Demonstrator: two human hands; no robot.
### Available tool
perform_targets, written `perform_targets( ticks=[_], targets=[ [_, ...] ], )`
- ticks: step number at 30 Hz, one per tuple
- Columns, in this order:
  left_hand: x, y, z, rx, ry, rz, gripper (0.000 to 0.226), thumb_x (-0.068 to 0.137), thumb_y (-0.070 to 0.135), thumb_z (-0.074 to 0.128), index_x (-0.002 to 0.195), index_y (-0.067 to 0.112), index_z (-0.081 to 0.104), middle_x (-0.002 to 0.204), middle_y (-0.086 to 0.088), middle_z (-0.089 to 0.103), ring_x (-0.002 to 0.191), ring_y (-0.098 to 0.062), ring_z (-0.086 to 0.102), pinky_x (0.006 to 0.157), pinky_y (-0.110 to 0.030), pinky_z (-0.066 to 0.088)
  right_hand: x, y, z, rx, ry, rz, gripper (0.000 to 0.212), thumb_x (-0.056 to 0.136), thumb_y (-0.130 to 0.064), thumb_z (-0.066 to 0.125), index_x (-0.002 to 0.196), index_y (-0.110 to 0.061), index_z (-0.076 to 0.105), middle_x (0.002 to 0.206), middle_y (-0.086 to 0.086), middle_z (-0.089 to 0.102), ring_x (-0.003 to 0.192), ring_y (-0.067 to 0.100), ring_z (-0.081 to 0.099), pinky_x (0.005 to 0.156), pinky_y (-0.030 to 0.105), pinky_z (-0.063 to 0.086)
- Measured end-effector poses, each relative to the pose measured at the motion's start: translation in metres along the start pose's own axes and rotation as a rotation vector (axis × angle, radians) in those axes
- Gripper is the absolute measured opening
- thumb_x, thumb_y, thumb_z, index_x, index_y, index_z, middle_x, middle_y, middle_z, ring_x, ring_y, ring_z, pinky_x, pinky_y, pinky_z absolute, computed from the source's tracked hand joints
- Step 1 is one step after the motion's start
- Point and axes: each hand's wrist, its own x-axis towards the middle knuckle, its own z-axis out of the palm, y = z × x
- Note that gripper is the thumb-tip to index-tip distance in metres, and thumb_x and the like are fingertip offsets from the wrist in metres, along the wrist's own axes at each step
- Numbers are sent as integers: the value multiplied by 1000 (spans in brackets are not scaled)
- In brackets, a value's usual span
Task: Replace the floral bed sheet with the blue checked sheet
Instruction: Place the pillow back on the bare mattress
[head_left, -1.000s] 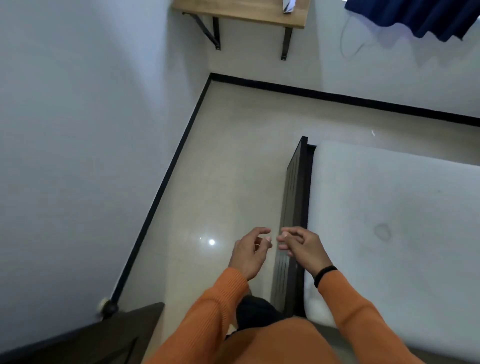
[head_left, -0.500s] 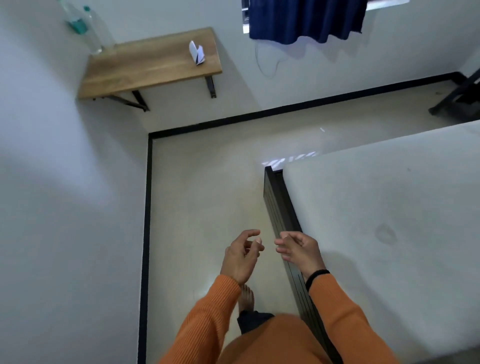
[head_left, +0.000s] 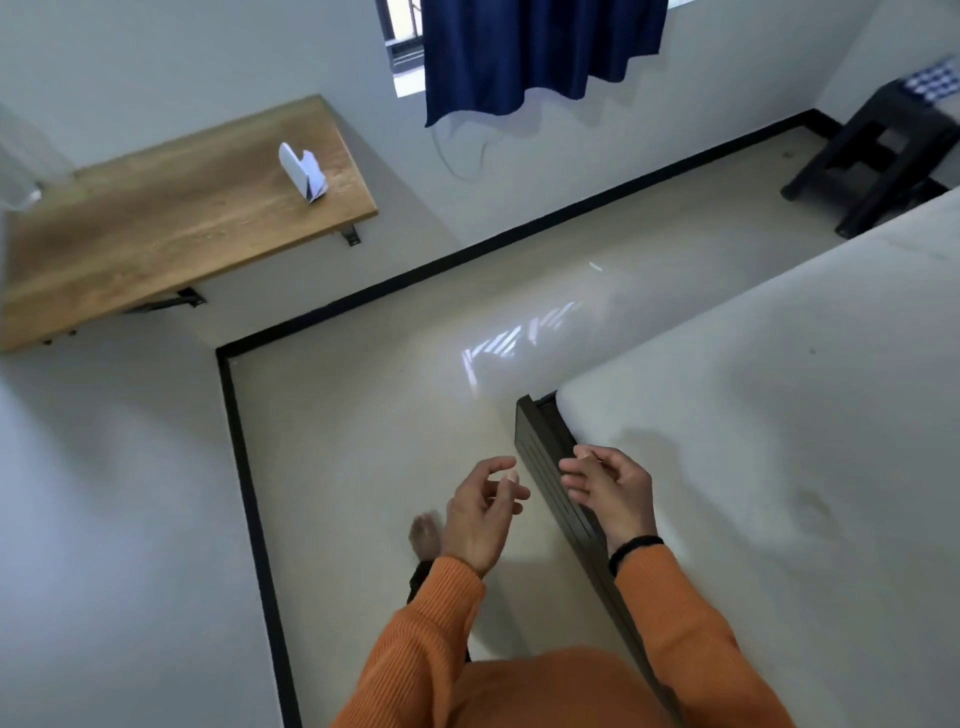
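Note:
A bare white mattress (head_left: 753, 441) fills the right side, lying in a dark bed frame (head_left: 550, 467). No sheet covers it. The blue checked sheet (head_left: 930, 80) lies folded on a black stool (head_left: 878, 150) in the far right corner. The floral sheet is out of view. My left hand (head_left: 480, 512) hovers over the floor just left of the bed frame, fingers curled and apart, holding nothing. My right hand (head_left: 610, 488) floats above the frame's edge and the mattress corner, fingers loosely spread and empty.
A wooden wall shelf (head_left: 171, 218) at the upper left carries a folded white paper (head_left: 304, 174). A dark blue curtain (head_left: 540, 52) hangs over the window at the top. Cream tiled floor (head_left: 395, 405) runs between the left wall and the bed. My bare foot (head_left: 426, 535) is on the floor.
My view has swung up and to the right, bringing in the stool with the checked sheet. My hands have drifted slightly apart and their fingers have loosened.

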Motion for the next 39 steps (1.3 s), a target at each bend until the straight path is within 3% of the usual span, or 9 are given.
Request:
perform_targets(
  ticks=[3,6,9,14,19,25,29,34,39],
  targets=[
    [63,16,-26,34,-96,52,22,103,36,54,122,32,63,89,3,76,83,-8,72,85,-30,59,34,-17,44,30,62,-3,11,95,-15,68,106,-13,70,89,5,78,81,18,74,80,33,61],
    [132,47,-58,96,-155,99,20,103,32,53,121,33,64,89,4,76,84,-7,71,87,-32,59,68,-42,87,36,156,-19,12,95,-15,67,106,-12,70,87,6,79,85,24,74,83,38,61],
    [195,89,-79,75,-204,147,19,104,32,51,119,32,63,91,2,75,86,-10,71,88,-34,58,93,-76,117,27,187,-89,9,96,-13,67,104,-10,71,85,8,78,84,30,74,77,35,61],
    [286,141,-84,103,-349,154,22,106,30,49,124,25,60,96,1,74,88,-10,71,77,-23,55,142,-110,149,89,322,-87,10,98,-16,65,105,-10,70,86,10,78,83,30,75,78,39,61],
    [369,176,-57,142,-468,147,25,106,33,49,127,26,60,99,3,75,90,-10,71,79,-23,54,202,-139,160,160,474,-62,10,99,-18,63,104,-12,69,86,5,78,82,25,74,73,33,61],
    [467,234,-9,243,-575,208,25,104,36,51,126,28,62,95,3,77,85,-8,72,81,-28,58,293,-192,162,288,577,-39,9,99,-18,63,102,-12,69,84,4,78,81,28,73,74,35,59],
    [529,284,34,243,-602,258,23,104,34,53,124,28,63,93,5,77,84,-10,73,83,-33,59,353,-247,145,299,612,-71,9,98,-15,63,102,-11,70,84,4,78,83,30,74,75,37,60],
    [582,328,97,237,-694,288,22,104,31,54,123,27,64,91,4,78,83,-11,74,84,-35,59,405,-297,114,310,699,-135,9,99,-18,62,103,-14,69,84,-1,78,79,20,74,76,35,61],
    [632,364,161,249,-807,278,20,104,30,53,121,29,64,90,5,77,82,-10,73,81,-32,56,463,-330,81,388,810,-110,11,99,-19,62,106,-13,69,85,-1,78,80,19,74,77,34,62]
  ],
)
